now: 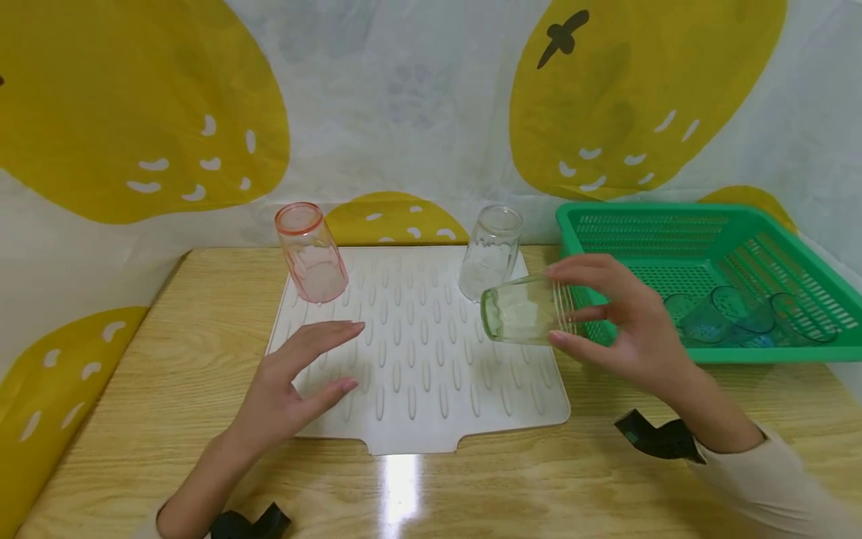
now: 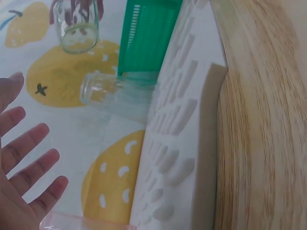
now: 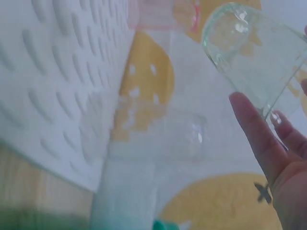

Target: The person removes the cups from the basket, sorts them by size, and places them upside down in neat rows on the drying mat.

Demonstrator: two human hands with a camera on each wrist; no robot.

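My right hand (image 1: 622,322) holds a green-tinted glass (image 1: 521,311) tipped on its side, thumb and fingers around one end. The same glass (image 3: 254,52) shows in the right wrist view, fingers along its side. Over the left part of a white ridged drying mat (image 1: 411,359), my left hand (image 1: 296,382) hovers with fingers spread, holding nothing. A pink glass (image 1: 313,258) stands at the mat's back left corner. Toward the back right stands a clear glass (image 1: 491,254), just behind the green one.
A green plastic basket (image 1: 673,213) sits right of the mat, with several bluish glasses (image 1: 727,314) lying inside. The wooden table (image 1: 168,359) meets a white cloth (image 1: 404,97) printed with yellow fruit at the back.
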